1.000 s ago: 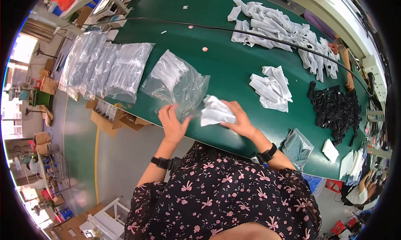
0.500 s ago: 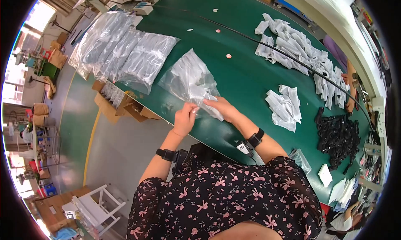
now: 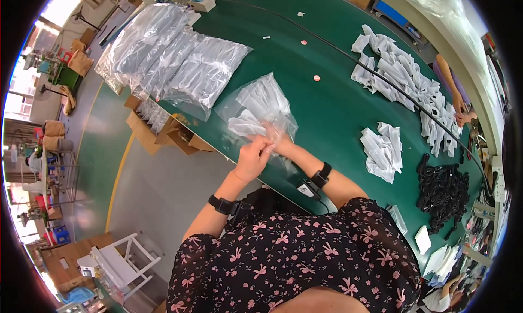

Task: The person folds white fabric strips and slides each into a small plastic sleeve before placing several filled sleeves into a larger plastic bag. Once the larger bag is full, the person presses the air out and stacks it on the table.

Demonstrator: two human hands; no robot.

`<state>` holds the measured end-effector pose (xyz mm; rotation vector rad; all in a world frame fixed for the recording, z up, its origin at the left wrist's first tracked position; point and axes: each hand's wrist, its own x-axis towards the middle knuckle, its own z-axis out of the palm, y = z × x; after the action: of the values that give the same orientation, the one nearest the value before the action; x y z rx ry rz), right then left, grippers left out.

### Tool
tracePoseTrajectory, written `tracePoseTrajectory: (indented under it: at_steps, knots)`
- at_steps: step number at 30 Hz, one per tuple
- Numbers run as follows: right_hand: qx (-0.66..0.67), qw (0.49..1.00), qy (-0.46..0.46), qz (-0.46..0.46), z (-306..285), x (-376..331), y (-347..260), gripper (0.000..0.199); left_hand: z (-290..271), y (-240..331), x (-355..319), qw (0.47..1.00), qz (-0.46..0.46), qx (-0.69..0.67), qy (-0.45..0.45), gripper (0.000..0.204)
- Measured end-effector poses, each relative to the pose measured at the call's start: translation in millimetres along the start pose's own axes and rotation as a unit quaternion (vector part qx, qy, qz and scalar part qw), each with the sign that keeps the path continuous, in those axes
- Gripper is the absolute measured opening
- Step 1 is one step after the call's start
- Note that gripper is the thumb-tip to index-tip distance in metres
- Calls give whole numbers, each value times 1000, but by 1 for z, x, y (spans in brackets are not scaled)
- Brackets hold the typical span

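Observation:
A clear plastic bag [image 3: 264, 103] with white folded pieces inside lies on the green table [image 3: 332, 111] in front of me. My left hand [image 3: 251, 159] grips the bag's near open edge. My right hand [image 3: 274, 136] reaches inside the bag's mouth, seen through the plastic, closed on a white folded piece [image 3: 245, 128].
Several filled clear bags [image 3: 174, 62] lie in a row at the table's left end. White pieces lie in a small pile [image 3: 384, 149] and a long heap [image 3: 408, 84] on the right, black items [image 3: 444, 193] beyond. Cardboard boxes [image 3: 163, 133] stand below the table edge. Another person's arm [image 3: 452, 86] is at far right.
My view has swung left along the table. My right hand carried the white folded piece from outside the bag into its mouth, while my left hand keeps hold of the bag's edge.

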<state>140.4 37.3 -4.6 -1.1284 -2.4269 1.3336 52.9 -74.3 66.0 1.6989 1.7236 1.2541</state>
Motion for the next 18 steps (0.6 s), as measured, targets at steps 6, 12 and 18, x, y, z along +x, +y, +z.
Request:
tracePoseTrajectory:
  at_steps: [6, 12, 18]
  knots:
    - [-95, 984, 147, 25, 25, 13, -39, 83, 3, -7, -16, 994, 62, 19, -89, 9]
    - [-139, 952, 256, -92, 37, -4, -11, 81, -15, -16, -18, 996, -11, -12, -88, 10]
    - [-49, 981, 183, -33, 50, 26, -16, 57, -7, -19, -21, 986, -4, -34, -162, 11]
